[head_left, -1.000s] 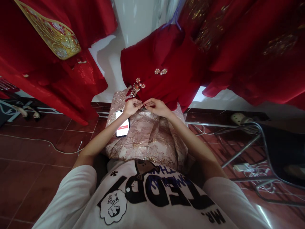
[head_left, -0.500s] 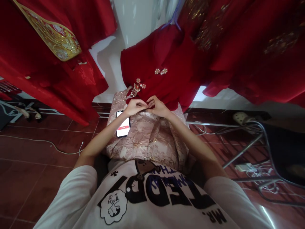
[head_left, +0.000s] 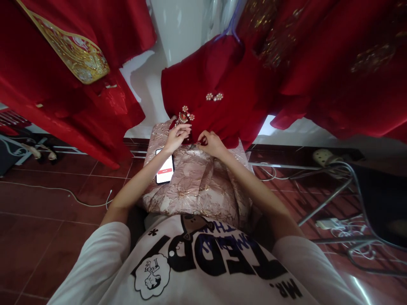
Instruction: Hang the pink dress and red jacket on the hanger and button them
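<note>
Red garment (head_left: 219,114) by right hand (head_left: 212,144), pinched bit perhaps fabric, mostly hidden

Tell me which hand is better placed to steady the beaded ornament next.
Left, I'd judge. The left hand is right beside the beaded ornament, its fingers over the lower part. The right hand is farther off, its fingertips close together near the lower edge of the red garment.
</note>
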